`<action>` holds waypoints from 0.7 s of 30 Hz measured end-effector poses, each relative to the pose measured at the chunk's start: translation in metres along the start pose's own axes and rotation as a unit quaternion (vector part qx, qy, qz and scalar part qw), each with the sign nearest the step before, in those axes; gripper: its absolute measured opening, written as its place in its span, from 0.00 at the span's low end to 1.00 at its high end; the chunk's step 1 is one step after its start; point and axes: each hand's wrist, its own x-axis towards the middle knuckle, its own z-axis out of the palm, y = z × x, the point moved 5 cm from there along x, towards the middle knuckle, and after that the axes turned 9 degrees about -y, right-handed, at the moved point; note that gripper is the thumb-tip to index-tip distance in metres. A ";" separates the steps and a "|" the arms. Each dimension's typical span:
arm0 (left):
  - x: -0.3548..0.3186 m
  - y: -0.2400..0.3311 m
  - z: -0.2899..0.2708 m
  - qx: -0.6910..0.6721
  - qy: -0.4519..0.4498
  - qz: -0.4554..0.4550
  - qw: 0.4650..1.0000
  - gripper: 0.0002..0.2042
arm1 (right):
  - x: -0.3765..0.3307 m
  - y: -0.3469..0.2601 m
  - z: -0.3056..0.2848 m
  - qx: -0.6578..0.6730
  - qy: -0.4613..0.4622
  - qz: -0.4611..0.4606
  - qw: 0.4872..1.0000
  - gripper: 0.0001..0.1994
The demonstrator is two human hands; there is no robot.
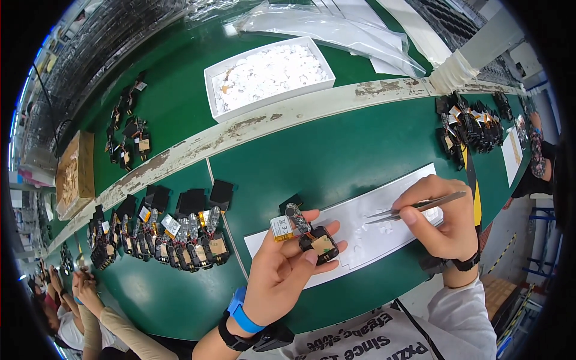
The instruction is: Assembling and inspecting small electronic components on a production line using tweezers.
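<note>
Now you are gripping a small black electronic assembly (316,242) in your left hand (287,267), fingers curled around it just above the green tabletop (336,150). Your right hand (441,219) is pinching metal tweezers (414,207), their tips touching the white sheet (372,234) lying between and beneath both hands. Rows of similar assemblies (162,240) are lying left of your left hand.
</note>
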 end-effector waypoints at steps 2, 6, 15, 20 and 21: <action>-0.001 0.000 -0.001 -0.001 0.004 -0.003 1.000 0.24 | 0.001 0.004 0.005 -0.027 -0.012 -0.011 0.999 0.03; -0.001 0.001 -0.002 0.003 -0.005 0.006 1.000 0.24 | 0.001 0.004 0.001 0.034 0.011 0.000 0.999 0.04; -0.002 0.001 0.000 -0.008 -0.006 0.000 1.000 0.23 | 0.000 0.005 0.003 0.043 -0.025 0.031 0.998 0.05; -0.002 -0.001 0.000 -0.012 -0.004 -0.007 1.000 0.22 | 0.001 0.006 0.006 0.029 -0.039 0.030 0.998 0.06; -0.002 -0.001 -0.001 0.003 0.013 0.009 1.000 0.22 | 0.002 0.005 0.006 0.030 -0.039 0.029 0.998 0.06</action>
